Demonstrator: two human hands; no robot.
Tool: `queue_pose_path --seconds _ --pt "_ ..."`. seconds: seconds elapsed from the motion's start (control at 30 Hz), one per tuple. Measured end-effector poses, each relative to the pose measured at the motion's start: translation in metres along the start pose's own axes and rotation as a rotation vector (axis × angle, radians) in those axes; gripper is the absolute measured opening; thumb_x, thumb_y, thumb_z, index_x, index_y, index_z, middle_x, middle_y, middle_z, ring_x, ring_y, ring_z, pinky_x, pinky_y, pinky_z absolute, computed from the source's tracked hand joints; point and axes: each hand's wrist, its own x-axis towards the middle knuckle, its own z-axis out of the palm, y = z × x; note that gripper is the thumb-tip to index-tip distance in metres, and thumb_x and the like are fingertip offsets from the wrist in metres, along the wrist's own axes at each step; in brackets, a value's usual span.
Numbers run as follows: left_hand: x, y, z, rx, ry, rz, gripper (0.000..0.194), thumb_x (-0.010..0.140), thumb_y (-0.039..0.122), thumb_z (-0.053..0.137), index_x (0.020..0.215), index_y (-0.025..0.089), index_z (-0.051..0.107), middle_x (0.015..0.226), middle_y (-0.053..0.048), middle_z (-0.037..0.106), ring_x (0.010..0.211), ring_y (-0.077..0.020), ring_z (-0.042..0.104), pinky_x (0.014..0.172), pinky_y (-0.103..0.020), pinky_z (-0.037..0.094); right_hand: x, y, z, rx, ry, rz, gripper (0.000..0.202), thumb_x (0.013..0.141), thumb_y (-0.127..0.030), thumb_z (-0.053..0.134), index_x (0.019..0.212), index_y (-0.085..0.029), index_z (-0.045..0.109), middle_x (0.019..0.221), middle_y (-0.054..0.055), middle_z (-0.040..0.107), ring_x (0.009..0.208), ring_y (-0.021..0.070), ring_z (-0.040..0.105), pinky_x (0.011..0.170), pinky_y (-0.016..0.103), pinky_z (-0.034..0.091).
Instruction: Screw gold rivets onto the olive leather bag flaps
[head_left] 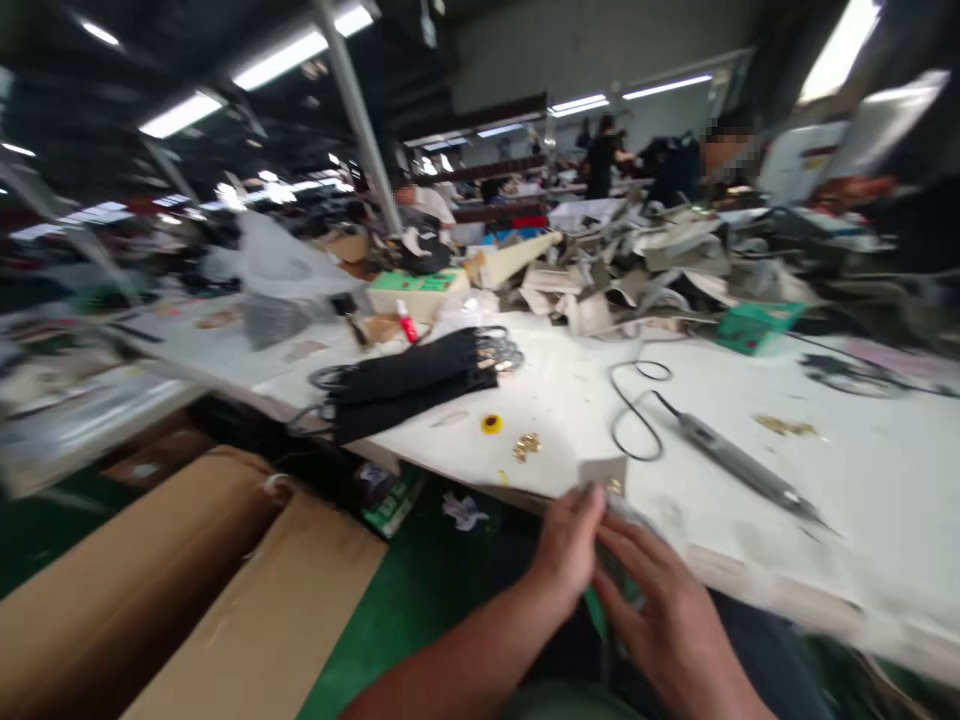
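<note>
At the table's front edge my left hand (570, 535) is closed on a small grey piece (606, 472), its thumb and fingers pressed together. Close beside it on the right, my right hand (656, 590) has its fingers bent round the same piece, which bears a small gold fitting (615, 487). My palms hide most of the piece. Small gold metal parts (526, 446) and a yellow ring with a dark centre (491, 425) lie left of my hands. A grey pen-like tool (742, 465) with a cord rests on the right.
Black straps (412, 380) lie bundled on the white table (555, 390). Behind are a scrap pile (645, 260), a green box (757, 328) and a red-capped bottle (406, 322). An open cardboard box (277, 610) stands lower left. A person (600, 160) is in the background.
</note>
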Motion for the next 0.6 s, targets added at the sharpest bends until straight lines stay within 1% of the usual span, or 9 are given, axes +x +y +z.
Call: queue_pose_path --seconds 0.03,0.07,0.1,0.2,0.27,0.33,0.4,0.5,0.6 --pt "0.006 0.001 -0.002 0.016 0.06 0.018 0.055 0.08 0.068 0.07 0.089 0.014 0.075 0.092 -0.01 0.075 0.1 -0.0303 0.066 0.098 -0.042 0.048 0.001 -0.007 -0.008 0.059 -0.109 0.038 0.034 0.094 -0.033 0.067 0.126 -0.023 0.073 0.124 0.014 0.072 0.113 0.0315 0.07 0.095 0.045 0.061" --pt "0.013 0.002 -0.005 0.018 0.105 0.016 0.052 0.081 0.066 0.072 0.09 0.015 0.075 0.094 -0.009 0.076 0.103 -0.0295 0.065 0.1 -0.04 0.047 0.006 -0.012 -0.016 0.134 -0.168 0.087 0.03 0.094 -0.03 0.067 0.123 -0.023 0.074 0.12 0.013 0.074 0.109 0.0297 0.072 0.092 0.042 0.062" --pt "0.019 0.002 -0.006 0.002 0.133 0.013 0.048 0.081 0.063 0.074 0.09 0.015 0.076 0.096 -0.008 0.077 0.105 -0.0287 0.066 0.101 -0.039 0.047 0.012 -0.015 -0.023 0.2 -0.166 0.143 0.027 0.095 -0.029 0.067 0.12 -0.023 0.075 0.113 0.011 0.076 0.101 0.027 0.073 0.086 0.038 0.063" --pt "0.026 0.004 -0.006 -0.07 0.081 0.001 0.044 0.082 0.056 0.077 0.102 0.017 0.078 0.106 -0.008 0.078 0.115 -0.0276 0.065 0.106 -0.037 0.046 0.031 -0.007 -0.04 0.22 0.052 0.262 0.016 0.095 -0.027 0.069 0.108 -0.023 0.076 0.095 0.006 0.075 0.079 0.0193 0.071 0.066 0.029 0.059" --pt "0.022 0.007 -0.002 -0.119 -0.004 -0.01 0.047 0.085 0.054 0.075 0.114 0.016 0.076 0.114 -0.009 0.078 0.118 -0.0277 0.066 0.109 -0.038 0.045 0.039 0.005 -0.046 0.17 0.148 0.296 0.013 0.093 -0.027 0.071 0.105 -0.022 0.076 0.094 0.006 0.074 0.074 0.0169 0.068 0.06 0.027 0.055" --pt "0.018 0.008 0.003 -0.159 -0.096 -0.049 0.051 0.088 0.053 0.073 0.123 0.016 0.073 0.116 -0.011 0.077 0.117 -0.0286 0.067 0.108 -0.04 0.047 0.044 0.018 -0.046 0.154 0.152 0.31 0.014 0.092 -0.027 0.073 0.104 -0.022 0.076 0.094 0.006 0.073 0.075 0.0167 0.068 0.061 0.027 0.054" --pt "0.017 0.008 0.007 -0.161 -0.165 -0.088 0.052 0.091 0.053 0.07 0.127 0.016 0.072 0.114 -0.011 0.078 0.114 -0.0294 0.069 0.106 -0.041 0.048 0.047 0.028 -0.043 0.142 0.136 0.314 0.015 0.091 -0.026 0.074 0.105 -0.022 0.077 0.094 0.005 0.072 0.079 0.0176 0.068 0.067 0.029 0.056" --pt "0.02 0.004 0.009 -0.088 -0.173 -0.063 0.048 0.093 0.051 0.068 0.125 0.017 0.072 0.114 -0.01 0.078 0.116 -0.0299 0.068 0.108 -0.041 0.047 0.048 0.034 -0.04 0.113 0.109 0.324 0.015 0.092 -0.026 0.074 0.107 -0.023 0.077 0.097 0.005 0.072 0.084 0.0184 0.069 0.073 0.03 0.055" --pt "0.023 0.001 0.008 -0.056 -0.165 -0.025 0.045 0.094 0.05 0.066 0.122 0.017 0.074 0.119 -0.01 0.077 0.119 -0.0301 0.066 0.11 -0.041 0.045 0.047 0.034 -0.038 0.108 0.094 0.356 0.008 0.091 -0.024 0.075 0.098 -0.023 0.075 0.091 0.003 0.071 0.079 0.0174 0.067 0.07 0.03 0.053"
